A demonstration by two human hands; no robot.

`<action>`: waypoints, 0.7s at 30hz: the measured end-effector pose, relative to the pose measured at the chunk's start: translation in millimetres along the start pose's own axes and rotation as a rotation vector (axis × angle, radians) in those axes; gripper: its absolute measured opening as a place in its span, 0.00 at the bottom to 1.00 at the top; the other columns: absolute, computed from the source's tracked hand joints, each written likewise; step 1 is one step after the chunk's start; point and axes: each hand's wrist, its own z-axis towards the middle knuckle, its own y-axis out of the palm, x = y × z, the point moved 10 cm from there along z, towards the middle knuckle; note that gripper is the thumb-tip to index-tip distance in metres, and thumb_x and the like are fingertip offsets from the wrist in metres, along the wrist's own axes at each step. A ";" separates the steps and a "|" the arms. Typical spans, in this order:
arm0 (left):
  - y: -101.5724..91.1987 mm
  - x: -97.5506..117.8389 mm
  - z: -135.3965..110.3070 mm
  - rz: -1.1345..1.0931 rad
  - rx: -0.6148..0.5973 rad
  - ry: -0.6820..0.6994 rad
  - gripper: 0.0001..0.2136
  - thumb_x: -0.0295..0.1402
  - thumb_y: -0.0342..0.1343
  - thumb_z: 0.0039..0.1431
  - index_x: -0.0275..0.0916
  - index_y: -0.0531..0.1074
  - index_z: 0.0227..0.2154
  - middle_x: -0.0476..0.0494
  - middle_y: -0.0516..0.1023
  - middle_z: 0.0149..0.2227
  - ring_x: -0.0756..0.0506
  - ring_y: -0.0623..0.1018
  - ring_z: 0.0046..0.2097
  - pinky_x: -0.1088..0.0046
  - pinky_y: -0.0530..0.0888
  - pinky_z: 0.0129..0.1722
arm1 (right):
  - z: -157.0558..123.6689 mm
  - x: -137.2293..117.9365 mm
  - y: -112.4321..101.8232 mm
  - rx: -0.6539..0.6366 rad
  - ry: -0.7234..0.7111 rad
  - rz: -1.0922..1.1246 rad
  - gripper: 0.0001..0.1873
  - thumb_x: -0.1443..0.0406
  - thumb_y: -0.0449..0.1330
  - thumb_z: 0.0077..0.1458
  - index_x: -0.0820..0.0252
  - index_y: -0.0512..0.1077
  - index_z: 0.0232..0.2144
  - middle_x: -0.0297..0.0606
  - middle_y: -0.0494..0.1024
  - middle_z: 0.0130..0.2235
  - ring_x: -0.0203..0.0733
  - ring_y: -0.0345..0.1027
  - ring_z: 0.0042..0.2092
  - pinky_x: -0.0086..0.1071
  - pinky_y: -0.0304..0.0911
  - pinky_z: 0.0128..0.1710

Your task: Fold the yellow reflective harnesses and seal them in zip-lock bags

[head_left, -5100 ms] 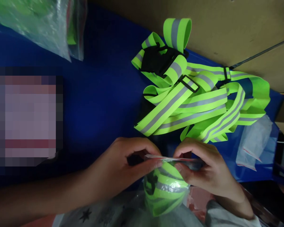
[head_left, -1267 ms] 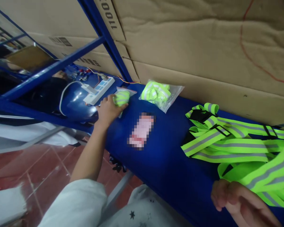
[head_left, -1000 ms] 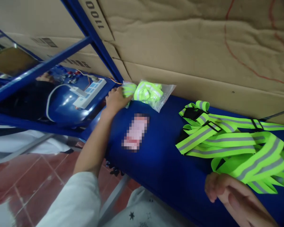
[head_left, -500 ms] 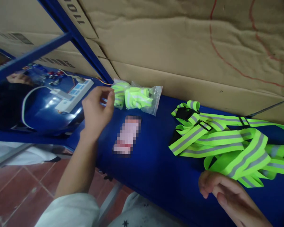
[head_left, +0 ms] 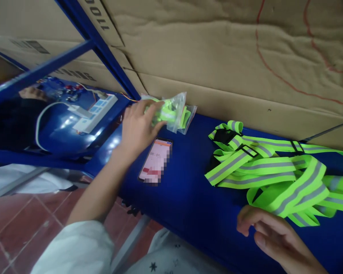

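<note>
My left hand (head_left: pixel 137 125) reaches to the back of the blue table (head_left: pixel 194 198) and grips a clear plastic bag (head_left: pixel 171 112) stuffed with neon-green reflective straps, lifting it against the cardboard wall. A second bagged bundle (head_left: pixel 188 116) lies right behind it. My right hand (head_left: pixel 270 238) hovers at the table's front edge with its fingers loosely curled and nothing in them, just below a loose heap of neon-green reflective straps (head_left: pixel 274 171) with black buckles.
A phone (head_left: pixel 156 160) lies screen-up just below my left hand. A white power strip (head_left: pixel 95 112) with cables sits on a blue surface at the left. Blue shelf posts (head_left: pixel 97 42) and cardboard sheets (head_left: pixel 231 57) close the back. Red floor tiles show lower left.
Five seconds ago both hands were sealing a bagged bundle. My left hand then carried it to the back left, let go, and now has gripped the bags there again.
</note>
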 end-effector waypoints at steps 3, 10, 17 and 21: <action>-24.0 -12.2 16.9 -0.004 0.008 -0.042 0.28 0.46 0.55 0.69 0.46 0.61 0.68 0.38 0.68 0.65 0.30 0.69 0.64 0.45 0.66 0.64 | -0.2 2.6 -1.5 0.015 0.020 -0.030 0.12 0.54 0.57 0.68 0.52 0.77 0.43 0.42 0.74 0.42 0.41 0.70 0.45 0.31 0.69 0.50; 8.6 4.6 19.6 -0.103 -0.323 0.203 0.21 0.36 0.54 0.69 0.40 0.66 0.62 0.36 0.73 0.62 0.35 0.72 0.63 0.50 0.67 0.65 | -0.8 0.2 -2.5 0.089 0.072 -0.028 0.13 0.53 0.62 0.63 0.53 0.79 0.40 0.44 0.77 0.42 0.44 0.73 0.44 0.32 0.72 0.48; 51.7 24.5 -3.3 -0.303 -0.498 0.386 0.19 0.37 0.46 0.72 0.41 0.70 0.61 0.38 0.76 0.61 0.38 0.76 0.62 0.57 0.69 0.63 | 1.8 3.0 -3.0 0.084 0.121 -0.065 0.14 0.52 0.62 0.62 0.53 0.80 0.39 0.44 0.78 0.42 0.43 0.74 0.44 0.32 0.72 0.48; 58.5 29.0 3.4 -0.253 -0.497 0.362 0.18 0.34 0.48 0.71 0.43 0.70 0.60 0.39 0.77 0.59 0.38 0.76 0.60 0.54 0.67 0.62 | -1.2 4.3 -4.8 0.147 0.191 -0.024 0.17 0.49 0.64 0.60 0.55 0.80 0.38 0.44 0.77 0.41 0.44 0.74 0.44 0.35 0.72 0.50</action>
